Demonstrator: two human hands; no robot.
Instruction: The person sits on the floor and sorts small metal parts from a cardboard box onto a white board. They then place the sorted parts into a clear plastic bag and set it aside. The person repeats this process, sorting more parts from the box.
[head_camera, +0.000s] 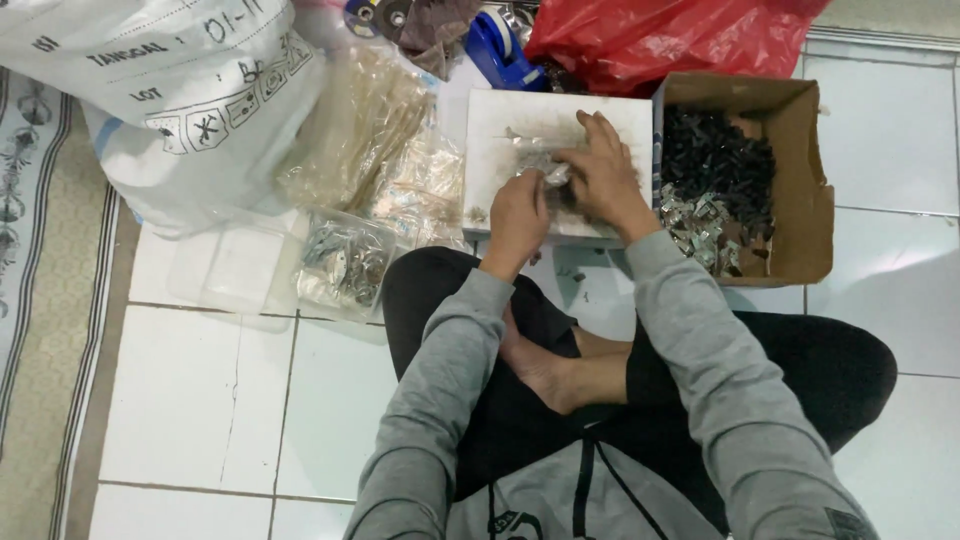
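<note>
You sat cross-legged on the white tiled floor (200, 400), and both hands worked over the flat white rectangular board (500, 130) just past your knees. Your left hand (517, 215) was curled at the board's near edge, fingers pinched narrow on a small clear plastic packet (548, 172). Your right hand (600, 170) lay flatter over the same packet, its fingers half spread; whether they gripped it could not be told.

The brown cardboard box of dark and silvery small metal parts (790, 120) touched the board's right edge. To the left, crinkled clear plastic bags (385, 150) and a clear plastic tub of metal pieces (345, 262) crowded close. The red plastic bag (650, 35) closed the far side. Open tiles lay only at your left knee.
</note>
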